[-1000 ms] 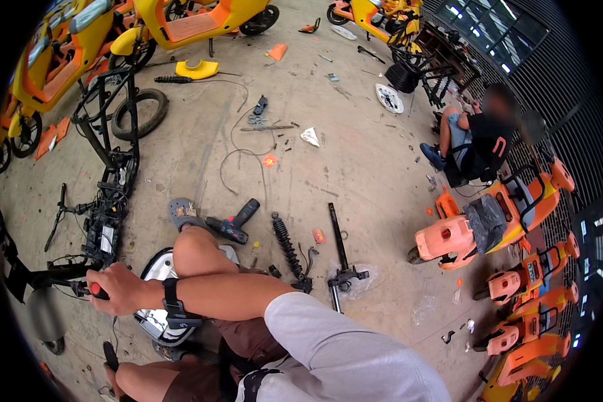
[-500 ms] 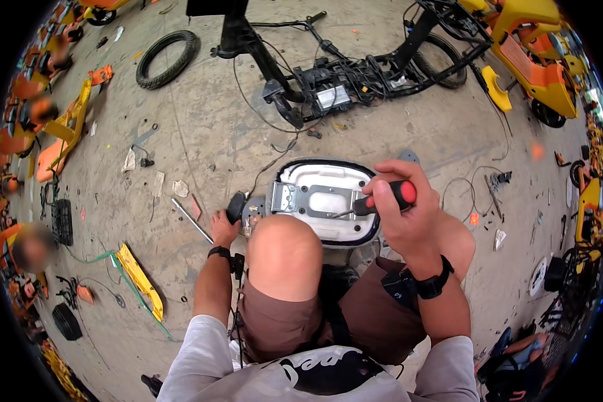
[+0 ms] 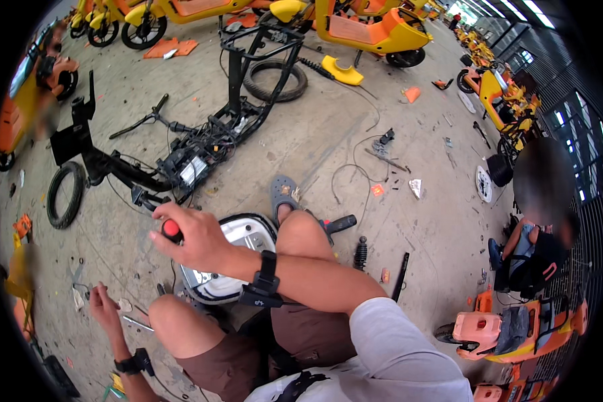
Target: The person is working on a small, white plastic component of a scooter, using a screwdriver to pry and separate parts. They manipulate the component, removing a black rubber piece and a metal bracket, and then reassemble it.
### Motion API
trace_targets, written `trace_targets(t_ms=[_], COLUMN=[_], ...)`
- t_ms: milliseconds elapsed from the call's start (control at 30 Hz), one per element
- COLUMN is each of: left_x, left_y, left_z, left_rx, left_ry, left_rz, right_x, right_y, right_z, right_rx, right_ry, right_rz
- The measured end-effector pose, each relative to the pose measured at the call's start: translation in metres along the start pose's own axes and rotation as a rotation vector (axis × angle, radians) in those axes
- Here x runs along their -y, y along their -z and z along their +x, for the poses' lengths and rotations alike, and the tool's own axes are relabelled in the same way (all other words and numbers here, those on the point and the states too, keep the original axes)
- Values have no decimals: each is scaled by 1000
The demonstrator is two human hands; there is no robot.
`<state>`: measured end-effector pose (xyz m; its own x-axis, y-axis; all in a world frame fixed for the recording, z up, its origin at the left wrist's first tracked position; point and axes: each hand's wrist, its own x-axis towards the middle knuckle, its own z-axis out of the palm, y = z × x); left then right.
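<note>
My right hand [image 3: 197, 238] is closed around a screwdriver [image 3: 172, 230], whose red-capped dark handle shows. It is raised over the left side of an upturned scooter seat [image 3: 251, 236]. The seat has a white underside, a dark rim and a metal bracket, and my right forearm hides part of it. My left hand [image 3: 105, 313] is off to the left beyond my left knee, its fingers drawn together. Whatever is between those fingertips is too small to make out. A metal rod [image 3: 138, 323] lies on the floor between my left hand and knee.
A stripped black scooter frame [image 3: 194, 157] stands ahead, with loose tires [image 3: 65, 194] about. Right of my knees lie a dark power tool [image 3: 342, 224], a shock absorber [image 3: 361, 253] and a black bar [image 3: 400, 276]. A person [image 3: 532, 248] sits at the right near an orange scooter [image 3: 516, 328].
The view has turned to the right. My right hand has lifted the screwdriver from the seat's bracket and moved left. My left hand has left the black object beside my foot and reached farther left.
</note>
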<state>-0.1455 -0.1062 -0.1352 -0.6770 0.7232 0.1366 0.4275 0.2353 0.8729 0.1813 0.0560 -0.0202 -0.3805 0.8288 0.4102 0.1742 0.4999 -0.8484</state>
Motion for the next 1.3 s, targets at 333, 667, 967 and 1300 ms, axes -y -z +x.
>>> trace_targets(t_ms=[333, 667, 967, 1300], left_x=[-263, -398, -386, -266], left_y=[71, 69, 30, 16], left_z=[-82, -149, -145, -229], left_rx=[13, 969, 933, 591], left_ry=[-738, -1126, -1248, -895], left_rz=[-66, 470, 278, -87], right_x=[-27, 6, -25, -47], right_y=[-13, 6, 32, 27], right_z=[-14, -24, -29, -35], right_rx=[93, 212, 374, 743], right_ry=[62, -42, -124, -99], right_rz=[-158, -140, -373, -608])
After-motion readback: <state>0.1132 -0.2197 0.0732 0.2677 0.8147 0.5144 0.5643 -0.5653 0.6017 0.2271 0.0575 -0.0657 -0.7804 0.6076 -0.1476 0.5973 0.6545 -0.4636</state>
